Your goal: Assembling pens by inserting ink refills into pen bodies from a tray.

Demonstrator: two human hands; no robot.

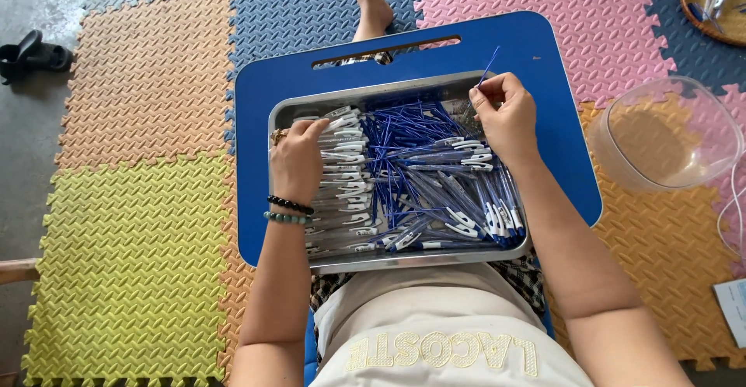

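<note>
A metal tray (404, 259) rests on a blue lap board (264, 92) across my legs. It is filled with several clear pen barrels with white clips (342, 169) on the left, and loose blue ink refills (404, 134) in the middle. My left hand (298, 158), with a ring and bead bracelets, lies on the pen barrels and grips one at its fingertips. My right hand (505, 115) is at the tray's far right corner and pinches one thin blue refill (488, 66) that points up and away.
Coloured foam floor mats (148, 84) lie all around. A clear plastic tub (672, 134) stands to the right of the board. A round basket with pens (719, 2) is at the top right, a black sandal (31, 54) at the far left. My bare foot (369, 2) shows beyond the board.
</note>
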